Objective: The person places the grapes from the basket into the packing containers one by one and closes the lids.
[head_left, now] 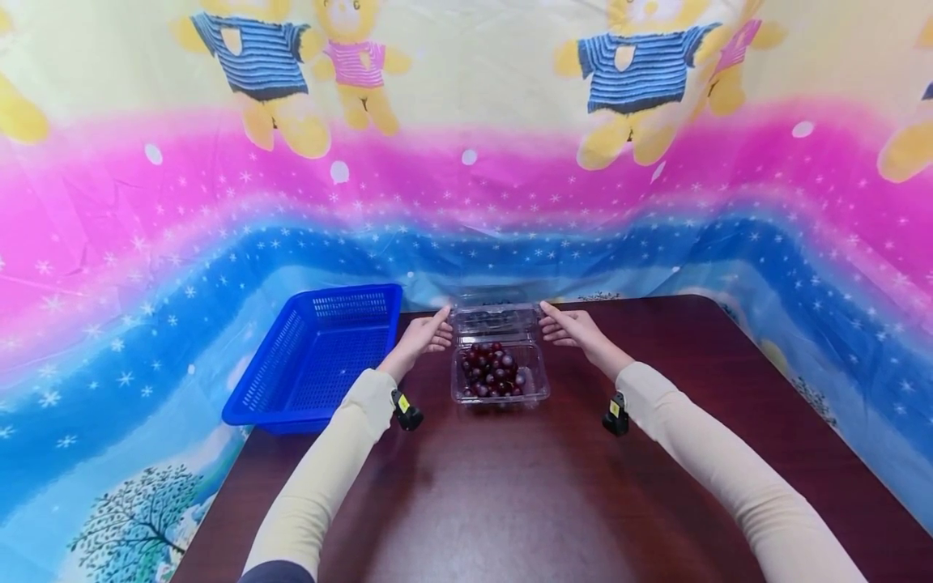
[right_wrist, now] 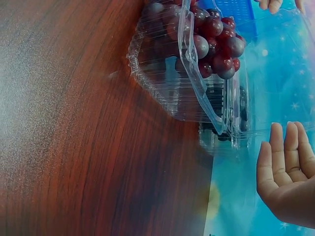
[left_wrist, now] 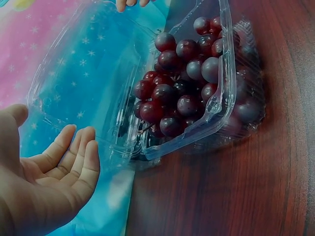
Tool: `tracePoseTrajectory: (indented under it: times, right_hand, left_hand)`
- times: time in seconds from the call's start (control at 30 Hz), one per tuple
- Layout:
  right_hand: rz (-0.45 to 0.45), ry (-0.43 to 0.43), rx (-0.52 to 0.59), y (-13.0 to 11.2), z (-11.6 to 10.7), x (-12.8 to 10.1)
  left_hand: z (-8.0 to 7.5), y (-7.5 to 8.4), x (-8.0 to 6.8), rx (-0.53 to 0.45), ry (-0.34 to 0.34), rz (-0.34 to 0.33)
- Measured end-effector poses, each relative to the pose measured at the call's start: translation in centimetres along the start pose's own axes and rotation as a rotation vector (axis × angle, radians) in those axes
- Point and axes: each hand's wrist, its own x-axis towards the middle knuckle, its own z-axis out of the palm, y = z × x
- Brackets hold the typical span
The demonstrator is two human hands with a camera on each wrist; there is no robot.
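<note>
A clear plastic clamshell box [head_left: 538,380] stands on the table with its lid [head_left: 496,317] raised at the far side. Dark red grapes [head_left: 490,372] lie in a heap in its base. My left hand [head_left: 424,336] is at the lid's left side, thumb tip by the upper corner, fingers [left_wrist: 86,162] loosely bent beside the lid's edge. Mirroring it at the lid's right side is my right hand [head_left: 576,330]. Its fingers [right_wrist: 278,152] are nearly straight, with their tips right at the plastic edge. In the right wrist view the right thumb is out of sight.
To the left, a blue plastic basket [head_left: 313,356] with slotted walls sits at the table's edge. The dark reddish-brown wooden table [head_left: 496,502] ends just behind the box, where a printed cloth backdrop [head_left: 466,194] hangs around it.
</note>
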Motion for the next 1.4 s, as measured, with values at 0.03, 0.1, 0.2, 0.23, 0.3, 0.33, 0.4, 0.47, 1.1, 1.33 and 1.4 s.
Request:
tracePoseTrajectory:
  times: [0.03, 0.1, 0.2, 0.23, 0.3, 0.33, 0.4, 0.47, 1.1, 1.33, 1.4]
  right_hand:
    - [-0.002, 0.002, 0.000, 0.0, 0.0, 0.0]
    - [-0.004, 0.008, 0.006, 0.0, 0.1, 0.0]
    - [-0.008, 0.012, 0.014, 0.2, 0.1, 0.1]
    - [-0.009, 0.013, 0.017, 0.2, 0.2, 0.1]
    - [-0.012, 0.013, 0.019, 0.3, 0.2, 0.1]
    - [-0.014, 0.012, 0.016, 0.3, 0.1, 0.1]
    - [-0.017, 0.012, 0.014, 0.4, 0.1, 0.2]
    - [-0.022, 0.013, 0.013, 0.5, 0.1, 0.2]
    - [-0.042, -0.041, 0.057, -0.4, 0.2, -1.1]
    - [-0.053, -0.046, 0.035, 0.3, 0.1, -0.9]
    - [-0.059, -0.032, 0.028, 1.0, 0.0, -0.4]
  left_hand:
    - [0.0, 0.0, 0.0, -0.001, 0.004, 0.002]
    - [0.0, 0.0, -0.1, 0.005, 0.008, 0.003]
    - [0.0, -0.1, -0.2, -0.002, 0.007, 0.004]
    - [0.0, -0.1, -0.2, -0.006, 0.004, 0.005]
    - [0.0, -0.1, -0.2, -0.026, -0.002, 0.007]
    - [-0.1, -0.2, -0.2, -0.031, -0.003, 0.007]
    - [0.0, -0.2, -0.2, -0.034, 0.003, 0.009]
    - [0.0, -0.3, -0.2, -0.031, 0.011, 0.016]
    - [0.3, -0.6, -0.3, -0.046, 0.026, 0.041]
    - [0.3, -0.7, -0.4, -0.073, 0.005, 0.033]
    - [0.3, -0.7, -0.4, -0.078, -0.009, 0.036]
